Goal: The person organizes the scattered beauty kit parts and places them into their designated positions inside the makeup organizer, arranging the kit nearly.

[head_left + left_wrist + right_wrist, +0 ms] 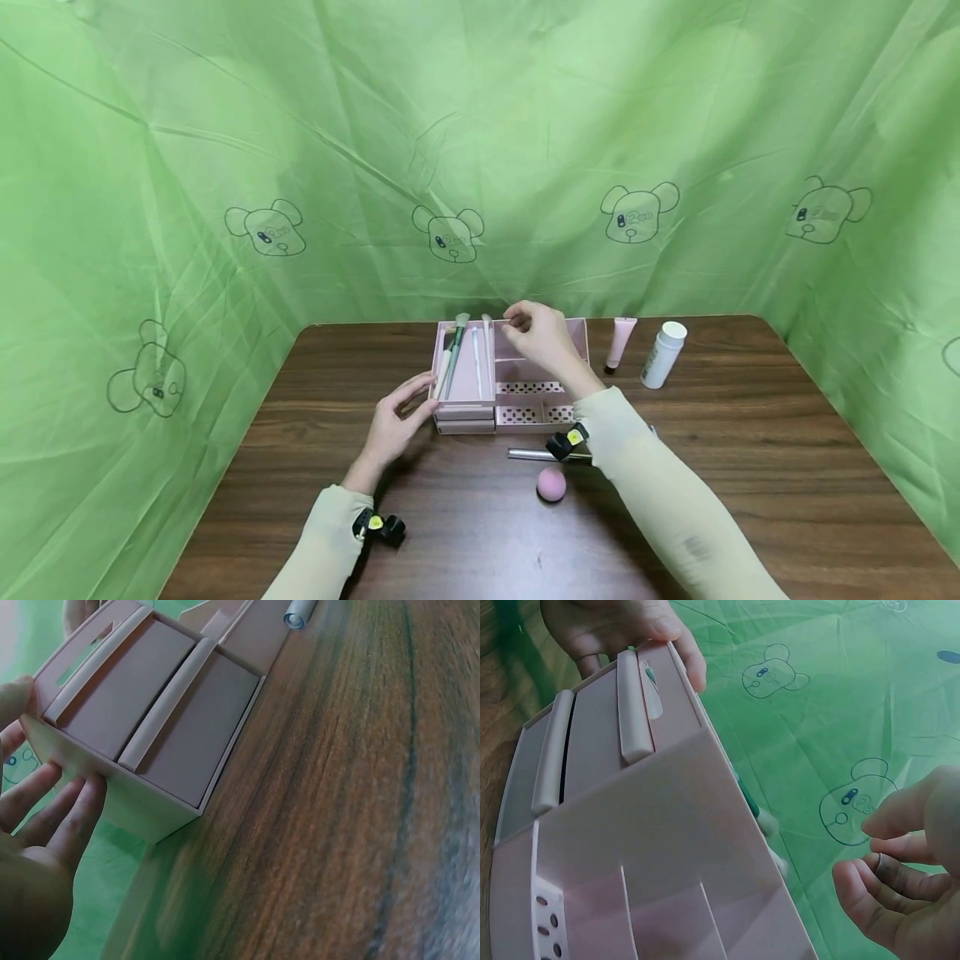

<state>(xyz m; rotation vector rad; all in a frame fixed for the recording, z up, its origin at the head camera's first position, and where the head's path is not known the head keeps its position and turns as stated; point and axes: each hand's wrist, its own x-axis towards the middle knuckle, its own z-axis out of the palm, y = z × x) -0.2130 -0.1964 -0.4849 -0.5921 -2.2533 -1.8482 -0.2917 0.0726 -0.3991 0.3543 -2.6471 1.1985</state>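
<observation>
A pink desktop makeup organizer (465, 407) stands near the back of the table, with two drawers at its left front. Several makeup brushes (455, 354) lie in its upper left tray. My left hand (397, 421) rests against its left side; in the left wrist view the fingers (79, 799) touch the side wall and the thumb lies by the front edge. Above the organizer's rear right compartment hovers my right hand (542, 335). Its thumb and fingers are loosely bent, and the right wrist view shows nothing between them.
Right of the organizer stand a pink squeeze tube (621, 343) and a white bottle (664, 356). A silver stick (528, 454) lies before it, partly hidden by the right wrist, near a pink ball-shaped sponge (551, 484). A green curtain (525, 167) hangs behind the table.
</observation>
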